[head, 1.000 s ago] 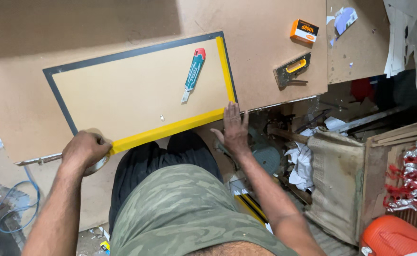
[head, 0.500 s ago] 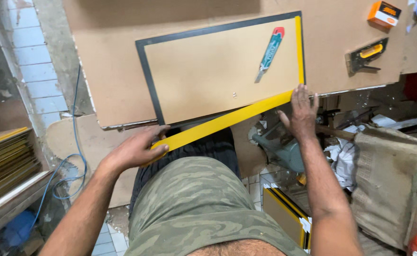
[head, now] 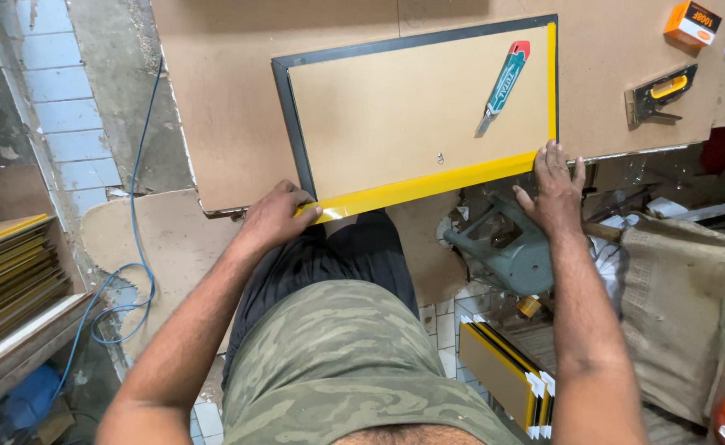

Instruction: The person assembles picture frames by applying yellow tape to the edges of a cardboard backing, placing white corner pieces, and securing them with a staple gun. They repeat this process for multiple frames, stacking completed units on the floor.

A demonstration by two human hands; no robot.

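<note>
Workshop bench, brown board top. We press yellow tape (head: 428, 183) along frame (head: 418, 111) near edge: left hand (head: 273, 216) pinches tape at near-left corner, right hand (head: 553, 185) lies flat, fingers spread, on near-right corner. Keep tape taut, aligned.

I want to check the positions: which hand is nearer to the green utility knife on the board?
Right. The right hand rests at the board's near right corner, just below the utility knife; the left hand presses the yellow tape at the far left corner.
</note>
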